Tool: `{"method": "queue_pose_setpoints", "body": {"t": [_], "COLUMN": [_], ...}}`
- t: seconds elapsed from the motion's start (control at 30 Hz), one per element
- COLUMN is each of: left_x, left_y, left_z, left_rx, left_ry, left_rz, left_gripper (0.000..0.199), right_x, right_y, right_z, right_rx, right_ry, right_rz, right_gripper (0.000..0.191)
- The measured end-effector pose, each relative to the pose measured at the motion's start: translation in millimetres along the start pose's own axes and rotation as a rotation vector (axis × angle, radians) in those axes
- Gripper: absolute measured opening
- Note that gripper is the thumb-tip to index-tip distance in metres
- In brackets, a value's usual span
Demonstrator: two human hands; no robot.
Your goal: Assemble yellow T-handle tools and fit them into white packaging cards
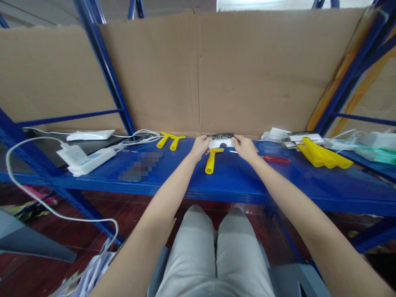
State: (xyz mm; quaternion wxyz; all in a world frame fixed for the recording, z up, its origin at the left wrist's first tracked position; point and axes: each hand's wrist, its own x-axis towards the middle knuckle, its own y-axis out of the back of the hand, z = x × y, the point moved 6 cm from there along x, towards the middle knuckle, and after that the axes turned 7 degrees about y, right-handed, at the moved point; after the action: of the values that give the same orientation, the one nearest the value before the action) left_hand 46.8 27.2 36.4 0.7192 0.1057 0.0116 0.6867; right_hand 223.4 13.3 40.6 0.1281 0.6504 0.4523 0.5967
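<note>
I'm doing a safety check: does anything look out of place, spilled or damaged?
The white cord by the power strip sags in a loose loop below the blue shelf, where it might snag. I see no spill or damage; a pixelated patch hides one spot.

No text is legible. Black-and-white package [220,140], centre of frame: pale lettering on the black upper strip [221,136]; characters too small to read.

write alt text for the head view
A person's left hand and right hand hold a black-and-white card over a blue shelf, a yellow T-shaped handle just in front. The right wrist partly hides a red-handled screwdriver; more yellow handles lie farther right.
</note>
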Motion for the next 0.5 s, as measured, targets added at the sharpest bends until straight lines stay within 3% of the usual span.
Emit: {"method": "queue_pose_setpoints", "body": {"t": [0.13, 0.23, 0.4, 0.5], "left_x": [0, 0, 2, 3], "left_y": [2.6, 4.3, 4.3, 3.9], "left_z": [-1, -1, -2, -2], "left_rx": [0.102, 0.159, 0.224, 0.265], "left_ry": [0.004, -0.005, -0.017, -0.024], "left_rz": [0.057, 0.083, 0.08, 0.082], "left_gripper": [0.02, 0.016, 0.012, 0.014], "right_x": [0, 1, 2, 1], "right_y": [-3, -3, -11, -15], "right_z": [0, -1, 7, 8], "right_rx": [0.075, 0.269, 0.822, 1.004], "right_ry": [0.008, 0.02, -0.214, -0.328], "right_rz": [-0.018, 0.043, 0.118, 0.1], "right_gripper": [0.038, 0.031, 0.021, 0.007]}}
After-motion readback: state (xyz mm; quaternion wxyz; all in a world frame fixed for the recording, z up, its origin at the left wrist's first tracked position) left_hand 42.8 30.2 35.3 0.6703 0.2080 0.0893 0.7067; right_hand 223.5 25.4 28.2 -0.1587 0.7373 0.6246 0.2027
